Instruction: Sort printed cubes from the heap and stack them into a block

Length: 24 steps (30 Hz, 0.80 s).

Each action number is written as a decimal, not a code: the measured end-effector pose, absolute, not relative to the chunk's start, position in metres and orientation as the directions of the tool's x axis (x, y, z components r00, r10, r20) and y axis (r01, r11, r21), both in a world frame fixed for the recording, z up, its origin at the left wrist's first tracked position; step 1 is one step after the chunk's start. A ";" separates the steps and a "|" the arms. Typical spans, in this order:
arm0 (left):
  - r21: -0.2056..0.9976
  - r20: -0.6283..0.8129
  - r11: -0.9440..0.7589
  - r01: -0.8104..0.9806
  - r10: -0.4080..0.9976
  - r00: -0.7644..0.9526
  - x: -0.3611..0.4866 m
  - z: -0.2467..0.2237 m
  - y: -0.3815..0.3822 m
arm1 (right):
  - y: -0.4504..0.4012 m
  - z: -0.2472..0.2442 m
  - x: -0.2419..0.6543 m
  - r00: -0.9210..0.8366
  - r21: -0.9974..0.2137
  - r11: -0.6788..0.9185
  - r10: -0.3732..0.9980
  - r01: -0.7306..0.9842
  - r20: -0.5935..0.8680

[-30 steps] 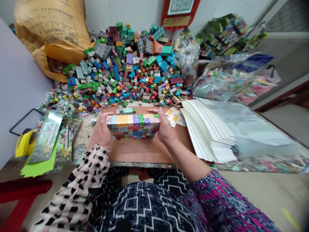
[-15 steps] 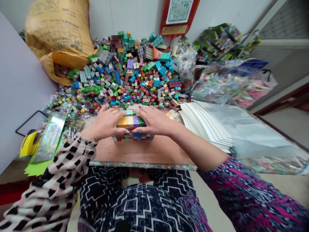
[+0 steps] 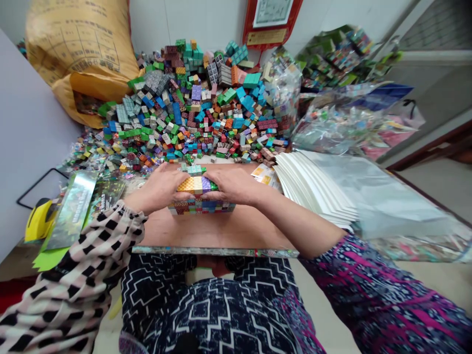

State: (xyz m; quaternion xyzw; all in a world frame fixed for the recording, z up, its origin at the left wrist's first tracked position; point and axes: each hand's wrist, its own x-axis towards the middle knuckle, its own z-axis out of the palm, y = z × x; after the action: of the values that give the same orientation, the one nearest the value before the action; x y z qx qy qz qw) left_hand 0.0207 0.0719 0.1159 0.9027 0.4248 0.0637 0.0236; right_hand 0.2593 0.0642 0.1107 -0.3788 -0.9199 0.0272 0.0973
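Note:
A row of small patterned toy blocks (image 3: 197,184), yellow, cream, purple and green, lies between my two hands on top of a larger multicoloured block stack (image 3: 201,207). My left hand (image 3: 160,188) is closed on the row's left end, thumb along the near side and fingers behind. From the right, my right hand (image 3: 232,186) grips the purple and green end in the same way. Both thumbs point inward, their tips apart. Just behind the row, teal blocks (image 3: 194,170) show. My fingers partly hide both ends of the row.
A large heap of loose blocks (image 3: 206,113) covers the back of the wooden board (image 3: 221,231). White sheets (image 3: 313,187) and clear plastic sleeves (image 3: 398,201) lie right. A yellow sack (image 3: 84,44) stands back left; a yellow tape dispenser (image 3: 39,219) and printed cards (image 3: 72,211) lie left.
My hands stay on the row of blocks, with my right hand slightly further over its green end. The whole view has shifted a little.

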 end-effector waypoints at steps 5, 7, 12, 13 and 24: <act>0.129 0.085 -0.626 0.769 0.780 0.620 0.024 0.123 0.067 | 0.067 0.115 0.261 -0.720 -0.173 0.734 0.678 0.656 0.147; 0.108 0.075 -0.606 0.788 0.796 0.601 0.029 0.128 0.064 | 0.067 0.117 0.265 -0.726 -0.231 0.742 0.668 0.630 0.164; 0.021 0.102 -0.661 0.750 0.748 0.656 0.043 0.134 0.063 | 0.063 0.118 0.275 -0.677 -0.205 0.689 0.723 0.695 0.137; 0.010 0.096 -0.673 0.740 0.737 0.669 0.046 0.134 0.065 | 0.062 0.117 0.276 -0.676 -0.189 0.690 0.723 0.698 0.140; 0.074 0.062 -0.733 0.676 0.680 0.730 0.052 0.117 0.074 | 0.059 0.115 0.275 -0.657 -0.178 0.662 0.748 0.728 0.092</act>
State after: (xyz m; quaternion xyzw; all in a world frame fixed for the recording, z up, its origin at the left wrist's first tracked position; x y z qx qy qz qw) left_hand 0.0524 0.0738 0.1171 0.9298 0.3648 0.0424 0.0229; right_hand 0.2748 0.0587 0.1150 -0.4064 -0.9081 0.0627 0.0788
